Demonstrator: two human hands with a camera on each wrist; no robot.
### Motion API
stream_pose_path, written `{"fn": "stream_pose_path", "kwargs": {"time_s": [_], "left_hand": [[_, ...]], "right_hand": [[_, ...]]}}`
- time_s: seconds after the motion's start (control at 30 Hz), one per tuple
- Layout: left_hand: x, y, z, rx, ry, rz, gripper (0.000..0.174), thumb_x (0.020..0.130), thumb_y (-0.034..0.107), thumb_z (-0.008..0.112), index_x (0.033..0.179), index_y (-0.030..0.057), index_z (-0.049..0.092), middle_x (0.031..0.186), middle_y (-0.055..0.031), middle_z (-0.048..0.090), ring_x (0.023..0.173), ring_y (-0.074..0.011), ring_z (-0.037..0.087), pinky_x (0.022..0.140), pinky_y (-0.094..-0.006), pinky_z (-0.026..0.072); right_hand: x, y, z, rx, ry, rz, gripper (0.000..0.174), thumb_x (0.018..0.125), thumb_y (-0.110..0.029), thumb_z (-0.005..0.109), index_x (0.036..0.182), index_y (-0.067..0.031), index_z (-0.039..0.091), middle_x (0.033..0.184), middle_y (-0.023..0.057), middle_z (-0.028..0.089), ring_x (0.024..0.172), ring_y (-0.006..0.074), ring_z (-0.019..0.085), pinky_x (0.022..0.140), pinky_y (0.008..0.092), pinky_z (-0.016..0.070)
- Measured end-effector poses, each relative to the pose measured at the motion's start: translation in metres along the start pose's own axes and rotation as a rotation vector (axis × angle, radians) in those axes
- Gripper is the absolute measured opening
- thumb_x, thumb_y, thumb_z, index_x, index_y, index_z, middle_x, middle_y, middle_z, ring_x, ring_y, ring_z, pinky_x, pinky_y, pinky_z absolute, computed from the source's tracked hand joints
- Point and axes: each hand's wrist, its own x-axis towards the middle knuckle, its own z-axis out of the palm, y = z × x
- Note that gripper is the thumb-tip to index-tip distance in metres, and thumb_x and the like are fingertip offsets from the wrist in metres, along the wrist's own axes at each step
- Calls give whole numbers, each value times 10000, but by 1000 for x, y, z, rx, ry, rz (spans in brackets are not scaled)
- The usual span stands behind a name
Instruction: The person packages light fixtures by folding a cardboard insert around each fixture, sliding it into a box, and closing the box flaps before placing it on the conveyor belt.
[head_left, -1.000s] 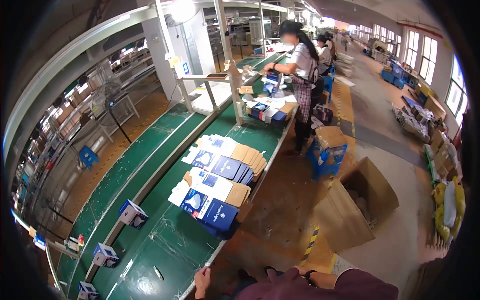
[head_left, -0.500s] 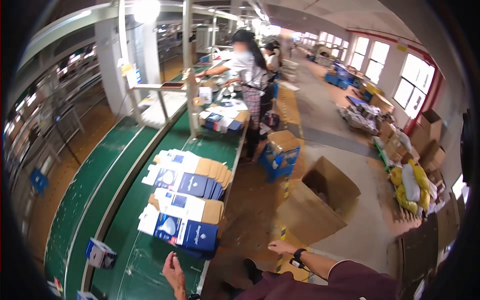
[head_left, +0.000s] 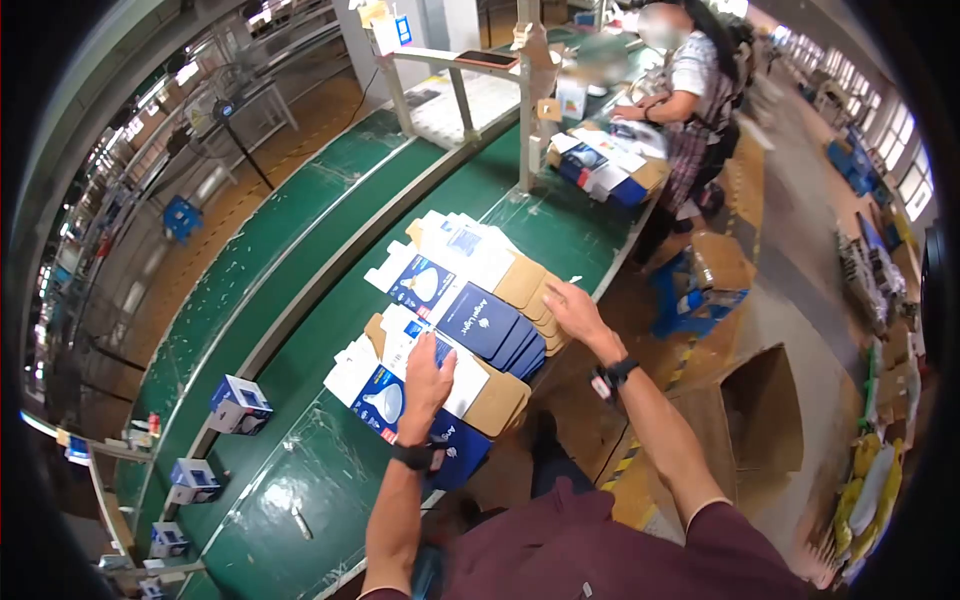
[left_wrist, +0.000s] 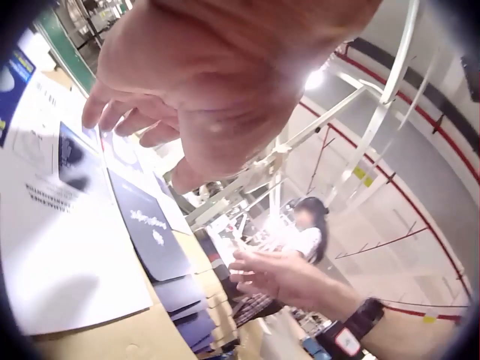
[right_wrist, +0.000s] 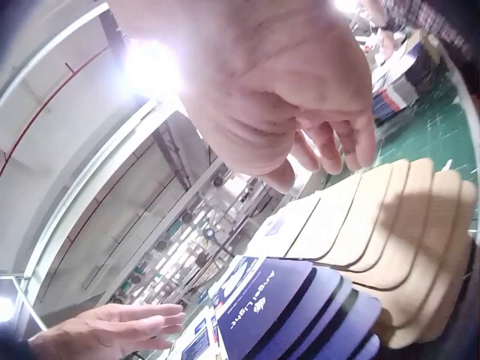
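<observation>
Two fanned stacks of flat blue-and-white bulb cartons with brown flaps lie on the green bench. My left hand (head_left: pixel 430 375) is spread over the near stack (head_left: pixel 385 405), fingers relaxed. In the left wrist view the left hand (left_wrist: pixel 210 75) hovers close above the printed sheets (left_wrist: pixel 67 225); I cannot tell if it touches them. My right hand (head_left: pixel 573 308) reaches to the brown flaps at the right edge of the far stack (head_left: pixel 470 300). In the right wrist view the right hand (right_wrist: pixel 300 112) hangs open just over those flaps (right_wrist: pixel 375 225). Neither hand holds anything.
Assembled small boxes (head_left: pixel 238 405) stand on the green conveyor (head_left: pixel 250 280) to the left. A metal post (head_left: pixel 525 100) rises behind the stacks. Another worker (head_left: pixel 690 90) stands farther along the bench. A blue crate (head_left: pixel 700 290) and an open cardboard box (head_left: pixel 760 420) sit on the floor at right.
Both hands have come up from near my lap and reached forward over the carton stacks. The head view has tilted down toward the bench.
</observation>
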Motion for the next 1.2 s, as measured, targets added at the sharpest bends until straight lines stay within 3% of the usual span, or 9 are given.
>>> {"fn": "stream_pose_path", "kwargs": {"time_s": [0.2,0.4,0.5,0.57,0.77,0.87,0.93,1.07,1.2], "left_hand": [[9,6,68,522,40,-26,827,1001,522,613,1545,-75,436,1632,-353,338,1557,-489,253,1264,-567,200],[10,1,68,360,-10,-92,835,975,496,674,1548,-62,435,1617,-379,337,1520,-530,298,1247,-618,205],[11,9,63,465,-66,-124,803,987,448,659,1552,-71,421,1658,-364,281,1562,-515,224,1248,-618,198],[15,11,60,444,-113,-164,824,979,451,659,1554,-84,409,1660,-372,264,1561,-526,213,1251,-625,179],[19,-3,76,457,-111,-189,840,970,475,644,1533,-109,427,1644,-411,251,1545,-571,200,1258,-630,159],[38,-8,72,356,-140,-301,845,1003,578,567,1488,-110,492,1603,-421,325,1517,-590,248,1253,-632,190],[75,-35,61,-114,46,-385,1006,994,703,526,1593,-86,349,1626,-398,319,1546,-571,209,1246,-653,185],[109,39,-73,-1157,146,-516,1220,971,766,548,1674,-24,-61,1719,-294,228,1591,-493,179,1270,-573,176],[120,33,-79,-1195,-161,-387,850,1027,560,595,1639,89,241,1558,-262,407,1260,-487,566,984,-585,495]], "right_hand": [[108,12,52,-330,-113,-22,469,942,-384,711,1154,26,632,1209,255,656,1153,453,613,980,550,502],[117,17,92,-464,45,76,359,900,-340,749,1051,-18,704,1060,219,724,995,405,719,883,531,576],[106,-9,87,-524,-29,185,668,898,-399,770,1368,39,584,1488,227,541,1433,405,440,1179,567,351],[102,-24,78,-588,54,91,713,884,-400,785,1389,59,575,1546,225,496,1460,405,400,1181,581,322],[104,-26,74,-534,-94,220,701,825,-422,843,1315,24,615,1397,226,598,1316,393,554,1032,547,468],[103,-34,23,9,-137,178,588,854,-384,828,1277,-27,627,1199,214,692,1140,353,657,961,481,518],[78,-63,-15,266,-185,-99,435,925,-310,777,1242,-49,632,1045,181,717,975,282,705,867,403,543],[-48,-180,-104,246,-240,-345,281,1019,-218,682,1254,-87,601,905,177,646,776,228,681,712,367,545],[-122,-174,-60,269,-54,-887,413,956,-3,655,1362,-30,587,1058,159,675,920,365,710,748,412,584]]}}
